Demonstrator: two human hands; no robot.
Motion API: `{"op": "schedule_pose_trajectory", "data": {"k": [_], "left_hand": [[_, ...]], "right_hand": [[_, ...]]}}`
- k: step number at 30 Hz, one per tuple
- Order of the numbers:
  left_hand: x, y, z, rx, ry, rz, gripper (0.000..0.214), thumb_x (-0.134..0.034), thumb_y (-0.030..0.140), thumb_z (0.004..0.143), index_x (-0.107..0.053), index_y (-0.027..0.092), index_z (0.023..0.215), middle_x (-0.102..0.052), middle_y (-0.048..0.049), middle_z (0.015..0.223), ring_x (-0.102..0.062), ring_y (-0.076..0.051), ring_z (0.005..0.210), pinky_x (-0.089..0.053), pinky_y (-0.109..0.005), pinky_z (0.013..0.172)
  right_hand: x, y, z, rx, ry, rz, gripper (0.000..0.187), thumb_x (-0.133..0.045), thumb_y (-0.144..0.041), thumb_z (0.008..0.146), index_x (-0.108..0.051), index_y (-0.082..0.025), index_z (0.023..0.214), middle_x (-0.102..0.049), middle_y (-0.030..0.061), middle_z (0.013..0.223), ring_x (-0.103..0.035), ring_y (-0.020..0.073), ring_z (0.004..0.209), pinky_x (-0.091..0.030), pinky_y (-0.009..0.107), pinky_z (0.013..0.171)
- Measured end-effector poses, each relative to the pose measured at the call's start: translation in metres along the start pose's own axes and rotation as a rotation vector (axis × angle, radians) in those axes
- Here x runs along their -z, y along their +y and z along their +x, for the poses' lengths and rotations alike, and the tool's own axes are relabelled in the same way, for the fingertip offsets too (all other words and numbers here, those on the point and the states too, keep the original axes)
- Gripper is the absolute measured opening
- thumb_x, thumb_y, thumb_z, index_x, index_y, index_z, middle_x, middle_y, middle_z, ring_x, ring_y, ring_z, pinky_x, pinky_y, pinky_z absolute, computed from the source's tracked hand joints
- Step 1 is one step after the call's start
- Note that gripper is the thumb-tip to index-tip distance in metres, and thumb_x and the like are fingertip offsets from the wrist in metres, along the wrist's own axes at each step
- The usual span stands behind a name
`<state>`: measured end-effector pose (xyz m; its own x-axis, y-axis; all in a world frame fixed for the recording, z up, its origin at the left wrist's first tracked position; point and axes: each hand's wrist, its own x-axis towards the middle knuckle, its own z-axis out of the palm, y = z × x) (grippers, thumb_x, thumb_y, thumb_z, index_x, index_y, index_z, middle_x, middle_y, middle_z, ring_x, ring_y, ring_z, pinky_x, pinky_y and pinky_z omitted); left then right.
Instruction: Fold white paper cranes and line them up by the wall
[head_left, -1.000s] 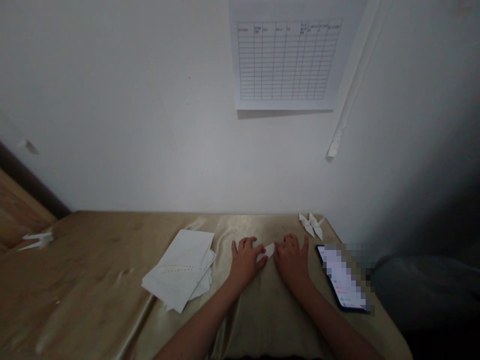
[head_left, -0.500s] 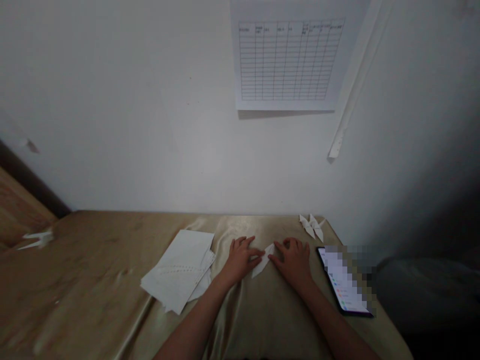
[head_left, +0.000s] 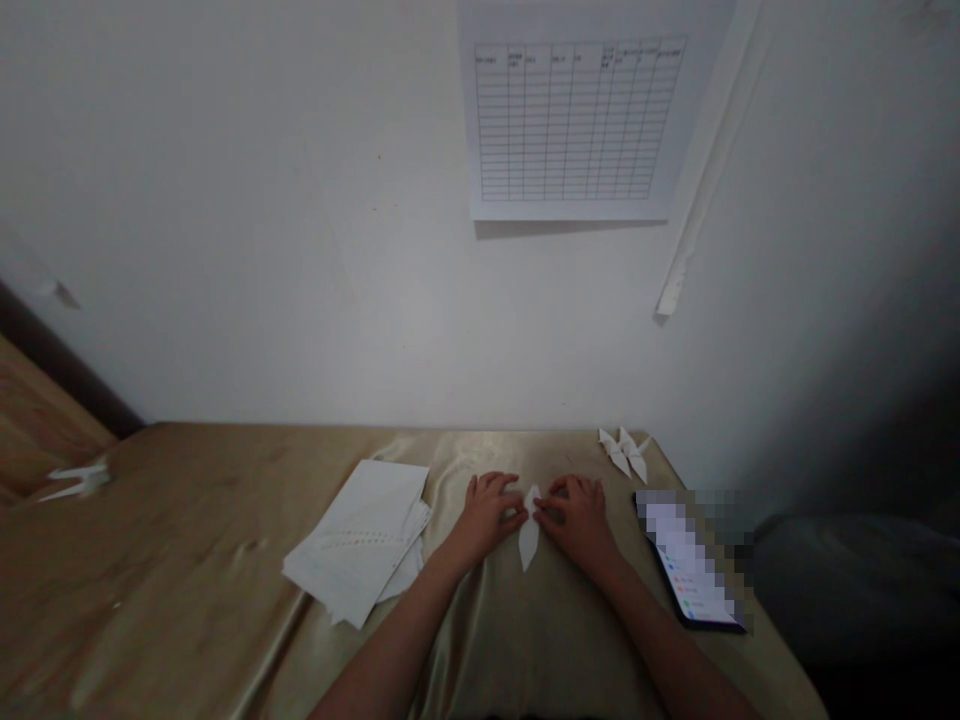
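Observation:
A small white folded paper piece (head_left: 529,535), long and pointed at both ends, lies on the tan satin tablecloth (head_left: 225,560) pointing towards me. My left hand (head_left: 486,517) pinches its left edge with curled fingers. My right hand (head_left: 576,517) pinches its right edge the same way. Both hands rest on the cloth, fingertips almost meeting over the paper's upper half.
A stack of white sheets (head_left: 366,538) lies left of my hands. A finished white paper crane (head_left: 624,451) stands at the back right by the wall. A phone (head_left: 690,570) with a lit screen lies at the right. A gridded chart (head_left: 576,115) hangs on the wall.
The folded paper has turned from slanting to pointing straight towards me. My hands have drawn closer together on its upper half.

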<state>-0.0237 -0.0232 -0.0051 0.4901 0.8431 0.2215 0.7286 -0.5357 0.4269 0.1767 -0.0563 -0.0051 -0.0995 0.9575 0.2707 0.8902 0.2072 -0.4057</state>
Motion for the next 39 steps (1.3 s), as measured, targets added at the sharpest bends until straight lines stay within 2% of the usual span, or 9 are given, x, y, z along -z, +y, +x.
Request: {"op": "schedule_pose_trajectory", "data": {"k": [3, 9, 13, 16, 25, 31, 37, 39], "left_hand": [[-0.003, 0.004, 0.003, 0.004, 0.028, 0.002, 0.004, -0.072, 0.029, 0.084, -0.073, 0.027, 0.087, -0.058, -0.0026, 0.138, -0.044, -0.028, 0.130, -0.024, -0.059, 0.115], [-0.001, 0.008, 0.001, 0.015, 0.029, 0.046, 0.009, -0.072, 0.030, 0.083, -0.072, 0.029, 0.092, -0.058, -0.0012, 0.138, -0.045, -0.028, 0.130, -0.023, -0.060, 0.115], [0.004, 0.006, 0.001, 0.008, -0.030, 0.041, 0.014, -0.075, 0.035, 0.081, -0.071, 0.029, 0.093, -0.055, -0.0010, 0.143, -0.042, -0.029, 0.133, -0.025, -0.057, 0.115], [0.007, 0.004, 0.001, 0.024, -0.090, 0.041, 0.023, -0.077, 0.037, 0.077, -0.070, 0.029, 0.098, -0.052, -0.0012, 0.147, -0.038, -0.031, 0.138, -0.022, -0.060, 0.116], [0.012, -0.003, 0.001, 0.041, -0.265, 0.039, 0.053, -0.085, 0.044, 0.065, -0.063, 0.032, 0.112, -0.037, -0.0028, 0.158, -0.024, -0.038, 0.147, -0.015, -0.068, 0.116], [0.015, -0.009, -0.003, -0.004, -0.324, 0.018, 0.073, -0.087, 0.053, 0.057, -0.060, 0.031, 0.121, -0.032, -0.0072, 0.160, -0.019, -0.041, 0.149, -0.012, -0.070, 0.116], [0.017, -0.014, -0.014, -0.083, -0.271, -0.024, 0.076, -0.083, 0.061, 0.060, -0.058, 0.032, 0.126, -0.032, -0.0068, 0.161, -0.017, -0.037, 0.151, -0.009, -0.065, 0.119], [0.018, -0.015, -0.016, -0.100, -0.265, -0.041, 0.077, -0.083, 0.062, 0.059, -0.059, 0.034, 0.127, -0.034, -0.0063, 0.160, -0.019, -0.037, 0.150, -0.008, -0.064, 0.119]], "right_hand": [[0.004, 0.001, -0.001, 0.005, -0.039, 0.016, 0.022, -0.069, -0.047, 0.083, -0.075, -0.039, 0.104, -0.061, 0.0051, 0.118, -0.047, 0.0293, 0.121, -0.012, 0.064, 0.114], [0.009, 0.001, -0.001, 0.020, -0.112, -0.034, 0.031, -0.069, -0.053, 0.081, -0.071, -0.044, 0.111, -0.059, 0.0046, 0.124, -0.039, 0.0324, 0.130, -0.004, 0.069, 0.112], [0.012, 0.000, -0.001, 0.023, -0.158, -0.066, 0.035, -0.066, -0.057, 0.081, -0.069, -0.045, 0.114, -0.057, 0.0038, 0.127, -0.034, 0.0334, 0.134, -0.001, 0.071, 0.111], [0.014, -0.001, -0.001, 0.026, -0.191, -0.064, 0.043, -0.068, -0.061, 0.077, -0.067, -0.045, 0.117, -0.056, 0.0034, 0.129, -0.033, 0.0341, 0.135, -0.003, 0.071, 0.111], [0.014, -0.002, -0.007, 0.016, -0.249, -0.042, 0.086, -0.078, -0.071, 0.054, -0.057, -0.031, 0.127, -0.048, 0.0108, 0.138, -0.032, 0.0363, 0.136, 0.001, 0.070, 0.113], [0.013, -0.006, -0.012, 0.053, -0.231, -0.054, 0.094, -0.079, -0.070, 0.052, -0.053, -0.028, 0.131, -0.047, 0.0140, 0.139, -0.032, 0.0396, 0.136, 0.005, 0.071, 0.113], [0.015, -0.005, -0.012, 0.071, -0.267, -0.024, 0.101, -0.080, -0.073, 0.049, -0.050, -0.028, 0.135, -0.045, 0.0148, 0.140, -0.031, 0.0400, 0.137, 0.004, 0.071, 0.112], [0.017, -0.002, -0.010, 0.069, -0.281, -0.012, 0.098, -0.080, -0.071, 0.050, -0.052, -0.029, 0.134, -0.045, 0.0136, 0.140, -0.031, 0.0389, 0.138, 0.003, 0.071, 0.113]]}}
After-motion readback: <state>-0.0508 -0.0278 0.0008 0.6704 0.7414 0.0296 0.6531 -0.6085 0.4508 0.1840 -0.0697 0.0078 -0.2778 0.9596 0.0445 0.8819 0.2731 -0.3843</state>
